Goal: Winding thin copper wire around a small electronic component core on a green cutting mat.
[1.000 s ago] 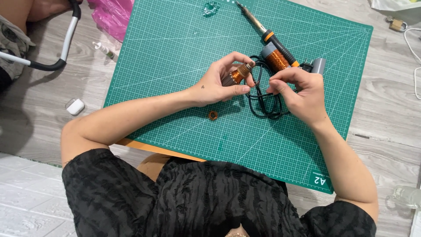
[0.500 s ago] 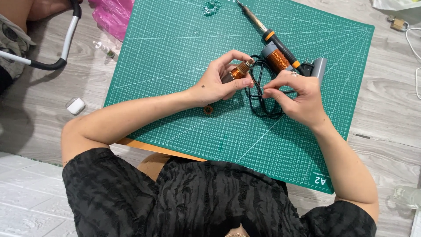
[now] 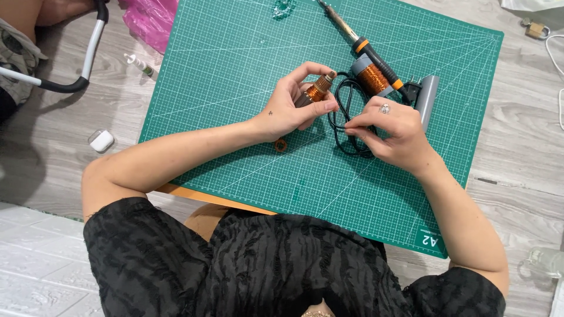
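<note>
My left hand [image 3: 296,105] grips a small copper-wound coil [image 3: 317,91] between thumb and fingers, above the green cutting mat [image 3: 235,70]. My right hand [image 3: 390,132], a ring on one finger, is to the right of it with fingertips pinched together as if on a thin wire, too fine to make out. It rests over a looped black cord [image 3: 343,117]. A larger spool of copper wire [image 3: 371,77] lies just beyond both hands. A soldering iron [image 3: 358,42] with an orange and black handle lies diagonally across the spool.
A small copper ring [image 3: 281,144] lies on the mat under my left wrist. A grey block [image 3: 427,97] lies right of the spool. Pink plastic [image 3: 150,20], a small tube [image 3: 140,64], a white case [image 3: 101,141] and a padlock [image 3: 533,29] lie off the mat.
My right hand has drawn away from the coil, down and to the right. The left hand keeps the coil in about the same place.
</note>
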